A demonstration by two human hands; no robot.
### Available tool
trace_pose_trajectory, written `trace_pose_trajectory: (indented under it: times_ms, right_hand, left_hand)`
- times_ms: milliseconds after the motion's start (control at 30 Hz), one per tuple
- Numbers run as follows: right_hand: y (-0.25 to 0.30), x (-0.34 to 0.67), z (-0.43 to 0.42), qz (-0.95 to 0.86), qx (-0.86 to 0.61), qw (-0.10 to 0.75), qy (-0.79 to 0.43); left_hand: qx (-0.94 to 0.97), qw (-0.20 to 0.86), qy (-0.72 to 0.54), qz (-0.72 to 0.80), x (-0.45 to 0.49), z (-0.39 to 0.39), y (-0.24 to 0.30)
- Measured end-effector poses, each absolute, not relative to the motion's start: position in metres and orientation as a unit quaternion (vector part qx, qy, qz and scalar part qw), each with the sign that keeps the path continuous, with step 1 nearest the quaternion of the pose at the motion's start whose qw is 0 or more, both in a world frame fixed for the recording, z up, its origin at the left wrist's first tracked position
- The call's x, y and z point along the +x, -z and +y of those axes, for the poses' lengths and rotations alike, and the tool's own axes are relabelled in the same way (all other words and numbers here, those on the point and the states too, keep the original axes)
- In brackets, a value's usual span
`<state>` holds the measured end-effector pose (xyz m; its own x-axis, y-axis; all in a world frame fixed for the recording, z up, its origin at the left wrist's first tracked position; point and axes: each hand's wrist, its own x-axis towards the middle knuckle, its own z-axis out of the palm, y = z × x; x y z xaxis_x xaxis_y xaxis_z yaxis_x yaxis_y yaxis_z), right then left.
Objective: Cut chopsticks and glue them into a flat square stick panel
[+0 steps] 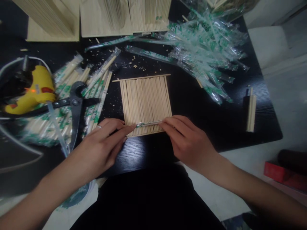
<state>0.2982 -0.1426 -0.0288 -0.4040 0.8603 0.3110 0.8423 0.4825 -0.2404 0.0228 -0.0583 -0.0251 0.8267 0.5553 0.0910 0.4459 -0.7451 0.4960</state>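
Observation:
A flat panel of bamboo chopsticks laid side by side rests on the black table, with one stick lying crosswise along its far edge. Over the panel's near end, a thin pair of chopsticks in a clear and green wrapper stretches between my two hands. My left hand, with a ring on one finger, is closed on the wrapper's left end. Its right end is pinched by the thumb and fingers of my right hand. The fingertips partly hide both ends.
Wrapped chopsticks lie at left under black-handled pliers and near a yellow glue gun. Empty wrappers heap at back right. Stick-built pieces stand behind. A small stick bundle lies near the right edge.

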Motion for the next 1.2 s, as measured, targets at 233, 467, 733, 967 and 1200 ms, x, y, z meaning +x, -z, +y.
trace_pose_trajectory:
  times_ms: [233, 467, 733, 967, 1200]
  right_hand:
    - [0.028, 0.298, -0.143, -0.835, -0.514, 0.195, -0.019]
    - [0.027, 0.299, -0.143, -0.838, -0.509, 0.195, -0.023]
    - [0.020, 0.315, -0.141, -0.859, -0.483, 0.143, -0.092]
    - [0.017, 0.323, -0.137, -0.857, -0.473, 0.129, -0.157]
    - [0.016, 0.321, -0.139, -0.858, -0.477, 0.127, -0.143]
  left_hand:
    - [0.926, 0.236, -0.121, 0.270, 0.018, -0.060, 0.026]
    - [0.928, 0.230, -0.123, 0.264, 0.018, -0.060, 0.028]
    - [0.928, 0.230, -0.129, 0.262, 0.019, -0.061, 0.028]
    - [0.926, 0.234, -0.135, 0.262, 0.019, -0.060, 0.029]
    - [0.923, 0.239, -0.137, 0.270, 0.017, -0.062, 0.031]
